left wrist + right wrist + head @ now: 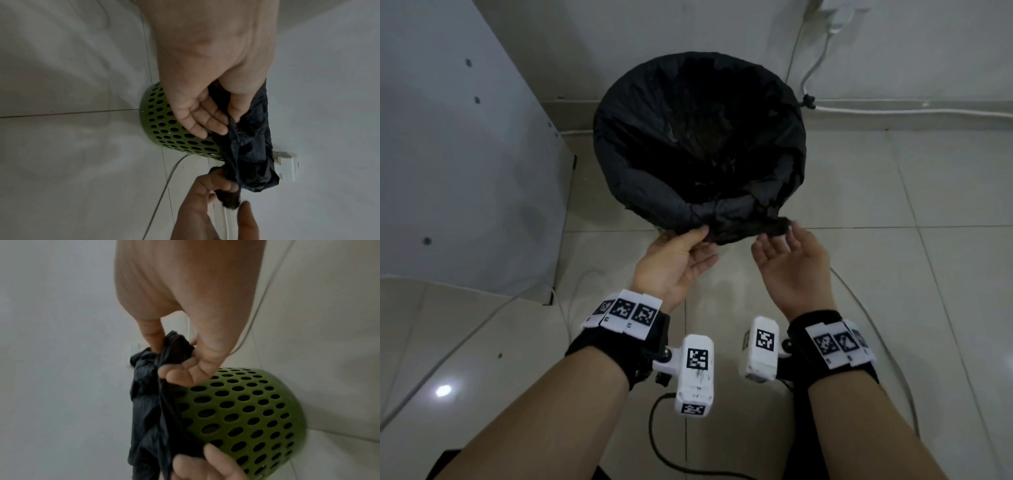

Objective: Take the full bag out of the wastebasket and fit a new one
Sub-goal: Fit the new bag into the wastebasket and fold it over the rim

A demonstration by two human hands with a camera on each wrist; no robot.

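A black bag (698, 137) lines the wastebasket and is folded over its rim; its inside looks dark and I cannot tell what it holds. The basket is green with round holes (162, 128) (246, 410) and stands on the tiled floor by the wall. At the near rim the bag's edge is bunched into a twisted strip (252, 146) (148, 410). My left hand (705, 245) (231, 125) pinches the left end of that strip between thumb and fingers. My right hand (777, 236) (164, 358) pinches the right end, palm up.
A white cabinet panel (465, 154) stands close on the left. White cables (893, 111) run along the wall's foot behind the basket, up to a plug (835, 17). A black cable (654, 438) and a grey one (876, 325) lie on the floor near me.
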